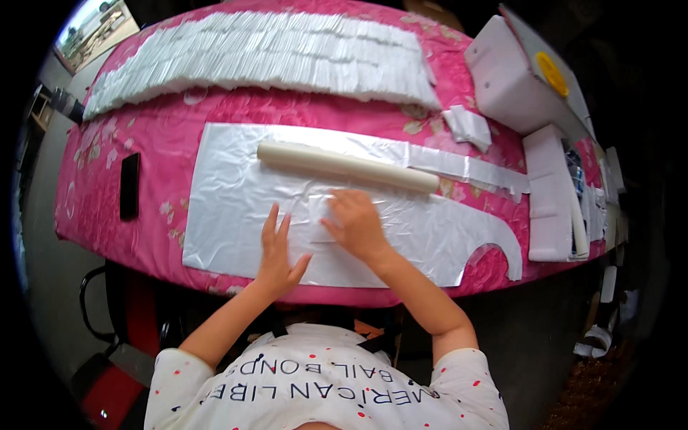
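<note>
Two bare hands work at a white plastic sheet (236, 208) laid flat on a pink floral tablecloth (172, 150), at the middle of the table's near side. The sheet's long axis runs left to right, roughly along the near table edge. Its straight end faces left; its cut end, with a rounded notch and a curved strip, points right.

A cream tube (347, 168) lies across the sheet's far half. Its long axis also runs left to right, with the right end slanting nearer the person.

The left hand (276, 259) points away from the person, fingers extended and spread, grasping nothing; contact with the sheet cannot be confirmed. The right hand (358, 222) points up and left, fingers curled with tips at a small pale square (319, 218) on the sheet; whether they pinch it cannot be told.

A dark phone (130, 186) lies left of the sheet, its long axis pointing away from the person. Rows of stacked white pieces (265, 54) occupy the far side.
</note>
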Available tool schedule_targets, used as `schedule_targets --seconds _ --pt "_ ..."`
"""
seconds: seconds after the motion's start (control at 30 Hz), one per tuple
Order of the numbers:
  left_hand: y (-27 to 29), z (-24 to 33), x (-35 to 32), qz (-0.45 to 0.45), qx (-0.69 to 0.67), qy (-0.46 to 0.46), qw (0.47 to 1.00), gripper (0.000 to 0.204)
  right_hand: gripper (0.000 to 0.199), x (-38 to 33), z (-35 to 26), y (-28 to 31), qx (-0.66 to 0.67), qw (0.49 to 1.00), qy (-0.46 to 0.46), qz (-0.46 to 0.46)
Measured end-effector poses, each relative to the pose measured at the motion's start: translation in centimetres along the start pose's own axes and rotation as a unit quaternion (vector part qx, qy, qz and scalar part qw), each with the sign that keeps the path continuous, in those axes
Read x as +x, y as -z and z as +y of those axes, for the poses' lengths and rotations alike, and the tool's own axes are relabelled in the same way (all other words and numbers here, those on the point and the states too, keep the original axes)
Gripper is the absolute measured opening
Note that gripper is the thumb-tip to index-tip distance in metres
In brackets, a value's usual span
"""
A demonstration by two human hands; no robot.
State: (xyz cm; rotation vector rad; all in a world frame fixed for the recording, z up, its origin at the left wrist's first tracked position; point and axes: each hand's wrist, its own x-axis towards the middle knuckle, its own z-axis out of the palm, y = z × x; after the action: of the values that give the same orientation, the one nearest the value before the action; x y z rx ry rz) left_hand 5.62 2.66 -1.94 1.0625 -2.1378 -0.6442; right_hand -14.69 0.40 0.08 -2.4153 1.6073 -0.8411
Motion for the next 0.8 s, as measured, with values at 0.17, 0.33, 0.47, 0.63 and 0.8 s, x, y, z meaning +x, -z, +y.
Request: schedule_targets --seconds 0.17,0.33,0.47,0.63,0.8 --pt "4.7 1.9 -7.0 -0.053 -0.048 0.044 0.997 0.038 0.059 1.1 -0.3 -4.4 0.029 0.997 0.004 -0.073" --pt "4.1 -0.7 -15.5 -0.061 -0.460 0.489 0.738 0.023 0.071 -1.1 -5.6 -7.1 0.034 0.994 -0.055 -0.088" --pt "3.4 -1.1 -16.0 -0.022 -0.560 0.544 0.625 0.033 0.071 -4.6 -11.8 -9.4 0.127 0.983 -0.040 -0.129" --pt "4.5 0.1 -13.7 -0.109 -0.298 0.411 0.855 0.021 0.054 -5.8 -15.4 -5.9 0.224 0.944 0.029 -0.238" --pt "6.4 4.1 -8.9 -0.166 -0.167 0.336 0.912 0.021 0.018 -6.6 -10.0 -3.6 0.127 0.961 0.116 -0.219"
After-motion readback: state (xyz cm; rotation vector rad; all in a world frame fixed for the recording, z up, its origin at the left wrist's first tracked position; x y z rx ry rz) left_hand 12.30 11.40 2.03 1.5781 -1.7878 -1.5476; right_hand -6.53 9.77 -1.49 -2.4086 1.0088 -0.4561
